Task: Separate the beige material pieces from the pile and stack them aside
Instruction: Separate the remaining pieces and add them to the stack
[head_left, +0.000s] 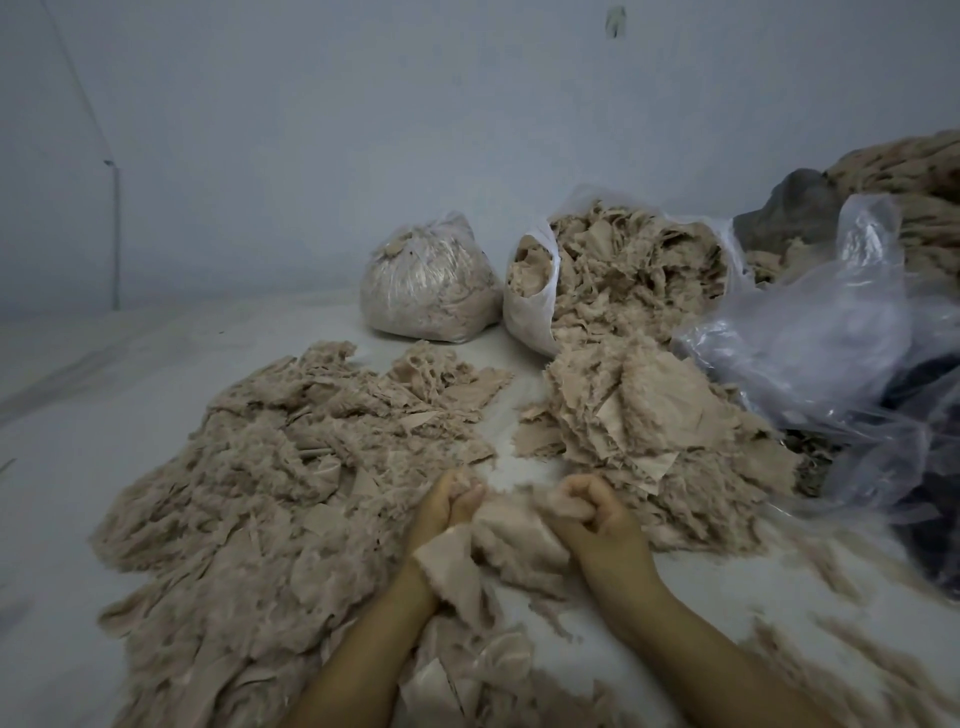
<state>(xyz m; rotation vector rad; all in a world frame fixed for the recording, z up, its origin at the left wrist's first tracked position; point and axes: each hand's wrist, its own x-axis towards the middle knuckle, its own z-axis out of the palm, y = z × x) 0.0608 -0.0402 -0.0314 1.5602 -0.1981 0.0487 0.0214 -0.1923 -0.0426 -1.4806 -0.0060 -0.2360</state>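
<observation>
My left hand (449, 506) and right hand (597, 512) both pinch one fluffy beige fabric piece (511, 540), near me between the big left pile (291, 493) and the right stack (654, 431). It looks light, limp and likely to shed; I'd grip its edges.

both hands grip one beige fuzzy piece (511, 540) at 6 o'clock: left hand (447, 512), right hand (597, 512). big pile (270, 488) at 8 o'clock, smaller stack (660, 426) at 3 o'clock, filled plastic bags (426, 291) at 12 o'clock.
</observation>
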